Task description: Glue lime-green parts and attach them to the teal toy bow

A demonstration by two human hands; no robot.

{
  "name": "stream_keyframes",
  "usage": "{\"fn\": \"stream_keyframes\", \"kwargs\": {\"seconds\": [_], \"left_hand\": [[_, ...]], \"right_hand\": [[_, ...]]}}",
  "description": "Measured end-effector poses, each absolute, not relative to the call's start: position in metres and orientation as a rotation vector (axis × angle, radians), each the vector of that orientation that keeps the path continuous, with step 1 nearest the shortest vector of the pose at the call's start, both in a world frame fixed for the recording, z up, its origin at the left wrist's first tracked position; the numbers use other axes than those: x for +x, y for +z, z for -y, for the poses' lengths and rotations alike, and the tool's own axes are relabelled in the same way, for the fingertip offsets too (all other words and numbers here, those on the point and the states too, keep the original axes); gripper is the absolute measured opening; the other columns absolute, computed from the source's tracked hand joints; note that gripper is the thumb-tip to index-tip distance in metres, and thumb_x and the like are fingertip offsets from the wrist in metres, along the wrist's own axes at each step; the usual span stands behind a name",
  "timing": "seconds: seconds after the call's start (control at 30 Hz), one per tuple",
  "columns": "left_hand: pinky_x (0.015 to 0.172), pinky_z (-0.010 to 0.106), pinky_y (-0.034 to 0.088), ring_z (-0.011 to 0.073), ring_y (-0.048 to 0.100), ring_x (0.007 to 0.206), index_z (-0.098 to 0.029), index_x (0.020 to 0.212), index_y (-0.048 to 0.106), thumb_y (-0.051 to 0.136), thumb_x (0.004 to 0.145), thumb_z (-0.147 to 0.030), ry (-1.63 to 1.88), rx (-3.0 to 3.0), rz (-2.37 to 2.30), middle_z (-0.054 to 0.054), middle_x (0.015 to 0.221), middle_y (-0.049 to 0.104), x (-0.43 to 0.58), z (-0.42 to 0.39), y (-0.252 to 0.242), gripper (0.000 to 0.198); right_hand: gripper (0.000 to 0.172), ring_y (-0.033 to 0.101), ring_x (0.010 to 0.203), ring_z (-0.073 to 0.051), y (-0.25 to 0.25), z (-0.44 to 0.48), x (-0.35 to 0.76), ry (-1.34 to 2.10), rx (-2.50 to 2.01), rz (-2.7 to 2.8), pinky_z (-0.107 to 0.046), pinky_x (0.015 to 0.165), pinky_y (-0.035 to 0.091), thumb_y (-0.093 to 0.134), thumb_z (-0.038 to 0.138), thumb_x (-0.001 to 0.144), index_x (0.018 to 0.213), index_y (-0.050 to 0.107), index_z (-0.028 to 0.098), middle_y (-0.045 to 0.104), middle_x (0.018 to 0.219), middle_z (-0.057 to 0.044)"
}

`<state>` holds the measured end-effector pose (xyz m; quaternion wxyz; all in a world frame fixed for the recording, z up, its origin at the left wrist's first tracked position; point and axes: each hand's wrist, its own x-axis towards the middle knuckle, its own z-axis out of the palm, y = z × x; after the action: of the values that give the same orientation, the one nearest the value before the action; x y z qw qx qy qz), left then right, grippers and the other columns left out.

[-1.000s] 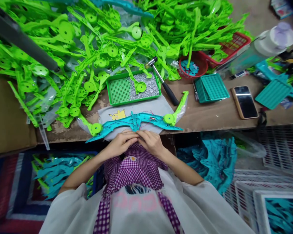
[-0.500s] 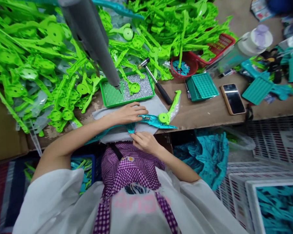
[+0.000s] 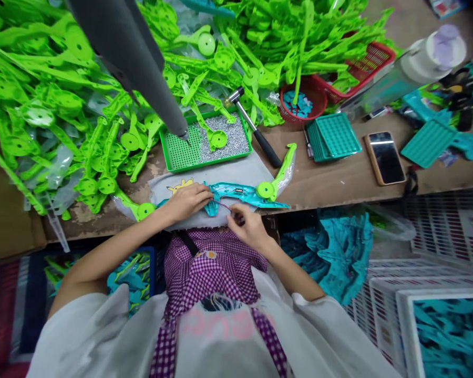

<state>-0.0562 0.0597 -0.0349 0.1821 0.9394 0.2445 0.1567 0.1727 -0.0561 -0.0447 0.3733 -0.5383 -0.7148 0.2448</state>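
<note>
A teal plastic toy bow (image 3: pixel 232 190) lies across a grey cloth (image 3: pixel 240 168) at the table edge, its hollow inside facing up. Light green limbs (image 3: pixel 265 190) sit at both ends, and a small metallic part shows in its middle. My left hand (image 3: pixel 189 200) is closed over the bow left of its grip stub, fingertips pressed at its inner edge. Just right of the stub, my right hand (image 3: pixel 249 224) pinches a thin reddish wire (image 3: pixel 221 204) that runs toward the left fingertips. Where the wire's far end sits is hidden.
Behind the bow stands a green tray (image 3: pixel 205 167) of small metal pieces, with a hammer (image 3: pixel 260 135) beside it. A grey electric screwdriver (image 3: pixel 142 68) hangs above. Green parts (image 3: pixel 35 100) pile up behind; teal grids (image 3: pixel 334 137) and a phone (image 3: pixel 385 158) lie right.
My left hand has slid left along the bow, uncovering its middle. My right hand has moved right, away from the grip stub, with the wire stretched behind it. The view has shifted slightly.
</note>
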Motion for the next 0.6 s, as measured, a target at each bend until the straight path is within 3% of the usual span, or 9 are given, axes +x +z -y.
{"fn": "stream_keyframes", "kwargs": {"seconds": [0.2, 0.3, 0.47, 0.6], "left_hand": [[0.072, 0.029, 0.06, 0.0167, 0.072, 0.083, -0.018, 0.11, 0.073, 0.048, 0.104, -0.025, 0.628, 2.8, -0.65, 0.009, 0.1, 0.078, -0.059, -0.05, -0.049, 0.027], [0.076, 0.03, 0.064, 0.0173, 0.074, 0.091, -0.019, 0.12, 0.069, 0.046, 0.103, -0.018, 0.711, 2.833, -0.625, 0.01, 0.106, 0.077, -0.063, -0.045, -0.05, 0.029], [0.091, 0.034, 0.064, 0.0207, 0.071, 0.114, -0.019, 0.132, 0.061, 0.044, 0.102, -0.012, 0.901, 2.886, -0.418, 0.012, 0.12, 0.074, -0.065, -0.047, -0.043, 0.035], [0.087, 0.032, 0.065, 0.0193, 0.074, 0.106, -0.02, 0.129, 0.063, 0.045, 0.102, -0.011, 0.856, 2.856, -0.439, 0.01, 0.115, 0.076, -0.067, -0.044, -0.044, 0.034]], "right_hand": [[0.011, 0.062, 0.08, -0.017, 0.008, -0.008, 0.188, 0.848, -1.436, 2.052, -0.031, 0.076, 0.049, 0.053, 0.024, 0.096, 0.1, 0.063, 0.021, 0.07, 0.095, -0.005], [0.014, 0.06, 0.091, -0.02, 0.024, -0.017, 0.179, 0.839, -1.257, 2.364, -0.034, 0.081, 0.047, 0.049, 0.02, 0.098, 0.1, 0.062, 0.021, 0.067, 0.097, -0.007], [0.012, 0.059, 0.092, -0.019, 0.021, 0.007, 0.173, 0.912, -1.118, 2.601, -0.034, 0.082, 0.048, 0.05, 0.02, 0.099, 0.101, 0.062, 0.02, 0.065, 0.098, -0.007], [0.015, 0.062, 0.098, -0.019, 0.014, 0.016, 0.189, 1.042, -1.234, 2.392, -0.033, 0.085, 0.049, 0.05, 0.021, 0.099, 0.108, 0.061, 0.02, 0.068, 0.105, -0.007]]}}
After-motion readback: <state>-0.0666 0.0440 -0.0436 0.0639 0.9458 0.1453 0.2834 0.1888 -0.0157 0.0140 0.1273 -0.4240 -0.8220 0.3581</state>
